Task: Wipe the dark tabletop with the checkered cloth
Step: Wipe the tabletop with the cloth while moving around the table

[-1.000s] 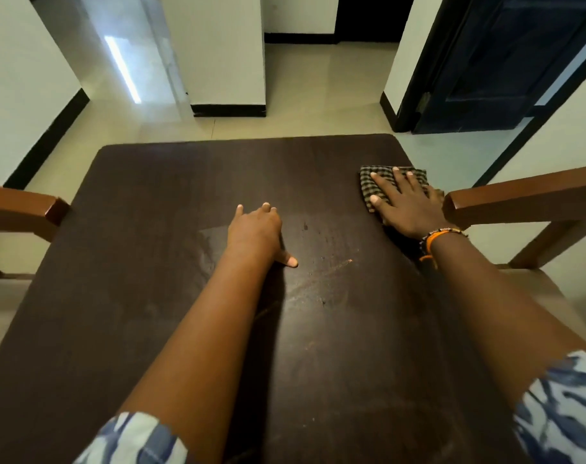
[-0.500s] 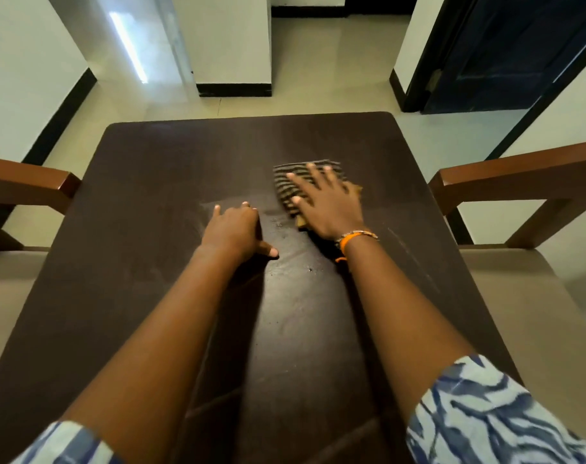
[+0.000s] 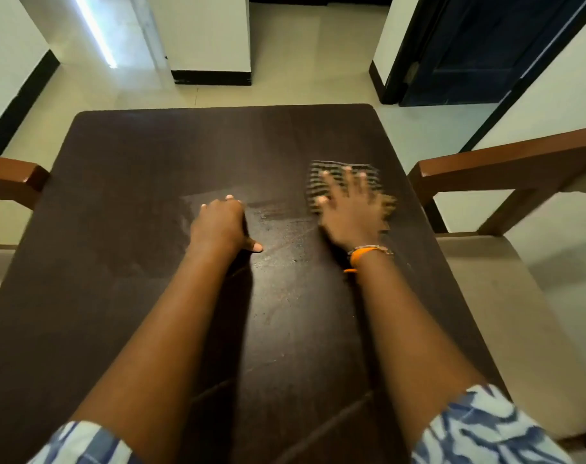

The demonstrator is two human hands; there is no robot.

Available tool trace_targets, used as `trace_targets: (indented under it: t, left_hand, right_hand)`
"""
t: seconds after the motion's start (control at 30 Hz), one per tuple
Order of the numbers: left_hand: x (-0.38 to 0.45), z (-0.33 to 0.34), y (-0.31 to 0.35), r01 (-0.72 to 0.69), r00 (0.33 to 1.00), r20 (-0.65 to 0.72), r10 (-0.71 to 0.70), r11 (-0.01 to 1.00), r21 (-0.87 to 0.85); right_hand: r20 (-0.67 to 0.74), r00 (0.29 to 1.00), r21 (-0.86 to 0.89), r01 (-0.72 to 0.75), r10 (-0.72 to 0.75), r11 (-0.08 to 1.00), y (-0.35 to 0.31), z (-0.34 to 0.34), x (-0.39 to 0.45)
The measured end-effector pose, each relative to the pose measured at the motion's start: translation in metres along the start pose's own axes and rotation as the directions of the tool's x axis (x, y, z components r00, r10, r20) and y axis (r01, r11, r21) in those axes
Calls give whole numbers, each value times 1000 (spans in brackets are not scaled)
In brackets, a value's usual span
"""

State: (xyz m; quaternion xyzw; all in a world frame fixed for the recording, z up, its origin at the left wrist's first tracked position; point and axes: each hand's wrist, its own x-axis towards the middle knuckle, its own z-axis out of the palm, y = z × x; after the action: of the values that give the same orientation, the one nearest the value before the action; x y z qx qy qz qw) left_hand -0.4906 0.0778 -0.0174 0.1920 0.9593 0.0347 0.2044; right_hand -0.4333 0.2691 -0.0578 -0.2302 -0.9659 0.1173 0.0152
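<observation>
The dark tabletop [image 3: 144,169] fills the middle of the head view, dusty and streaked around my hands. The checkered cloth [image 3: 321,172] lies flat on it right of centre, blurred by motion. My right hand [image 3: 352,212], with an orange band at the wrist, presses down on the cloth with fingers spread; only the cloth's far and left edges show. My left hand [image 3: 219,226] rests on the table at the centre, fingers curled under and thumb pointing right, holding nothing.
A wooden chair [image 3: 505,169] with a beige seat stands against the table's right side, and another chair's arm [image 3: 14,179] is at the left. Beyond the far edge is pale tiled floor [image 3: 301,68], a white pillar and a dark door [image 3: 479,48].
My right hand slid the cloth left from the table's right edge toward the centre, then back to the right. My left hand stayed in place and curled its fingers tighter.
</observation>
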Motion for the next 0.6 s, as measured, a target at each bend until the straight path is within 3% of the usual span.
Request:
trace_targets:
  t: [0.13, 0.27, 0.43, 0.6]
  left_hand:
    - [-2, -2, 4, 32, 999, -41, -34, 998, -45]
    - [-5, -4, 7, 22, 999, -47, -23, 999, -33]
    - [-7, -2, 3, -12, 999, -43, 12, 1000, -14]
    - [-9, 1, -1, -48, 997, -58, 48, 999, 1]
  right_hand:
    - [52, 973, 31, 225, -227, 974, -77, 19, -19]
    - [68, 961, 35, 267, -268, 963, -61, 16, -19]
    - [63, 997, 35, 51, -54, 998, 28, -8, -9]
    - [34, 981, 24, -194, 193, 981, 90, -24, -16]
